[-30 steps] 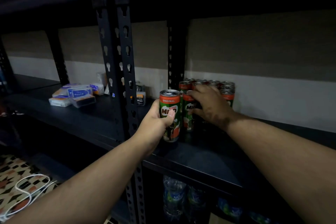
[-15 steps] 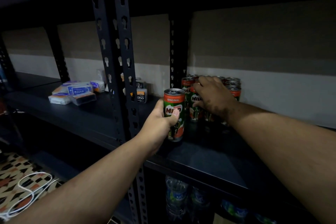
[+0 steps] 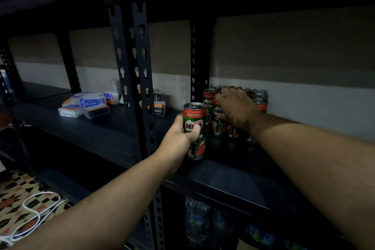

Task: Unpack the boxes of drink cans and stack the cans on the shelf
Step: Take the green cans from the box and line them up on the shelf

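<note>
1. Dark metal shelf (image 3: 233, 180) in a dim storeroom, black slotted upright (image 3: 140, 79) at the front, grey-and-white wall behind; patterned floor with a white cable (image 3: 34, 215) low on your left.
2. Nearest the shelf's front edge: your left hand (image 3: 178, 144) is wrapped round a Milo can (image 3: 195, 130), thumb across the label, fingers hidden behind it. The can is upright, with its base at or just above the shelf board; contact can't be confirmed.
3. Do this step well: keep that can vertical, slide it back and to the right until it touches the front cans of the cluster, then let go. Don't tip it, because a slim can likely topples easily and would knock over the row.
4. Further back: your right hand (image 3: 233, 107) lies over the Milo can cluster (image 3: 257, 97), fingers curled over the tops and front of the leading cans. Whether it actually grips one or only steadies them, can't tell. Judged use: bracing the group square while the new can comes in.
5. Relation: the held can is just left of and in front of the cluster, near but apart from it; the right hand is beyond the left.
6. Far left on the next bay: small plastic packs (image 3: 87, 105), off-task. Bottles (image 3: 196, 221) are on the shelf below.
</note>
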